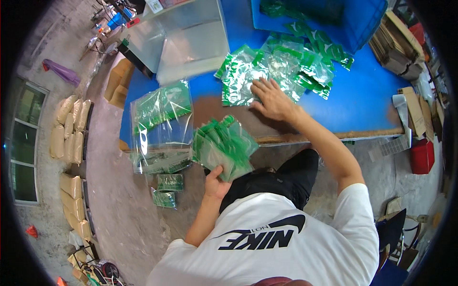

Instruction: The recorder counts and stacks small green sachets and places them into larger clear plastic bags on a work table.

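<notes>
My left hand (218, 184) grips a fanned stack of green and clear plastic packets (224, 148) just off the table's near edge. Its thumb lies over the lower end of the stack. To the right, my right hand (272, 99) rests with fingers spread on a loose pile of shiny green-and-silver packets (238, 76). More of these packets spread toward the far right of the pile. Left of the held stack, a large clear plastic bag (162, 107) with green packets inside lies at the table's edge, partly hanging over it.
The blue-topped table (353, 109) has a worn front edge. A blue crate (319, 28) with packets lies at the back, beside a translucent bin (191, 45). Wrapped green bundles (170, 182) are on the floor. Flattened cardboard (396, 43) stands right; filled sacks (71, 124) line the left.
</notes>
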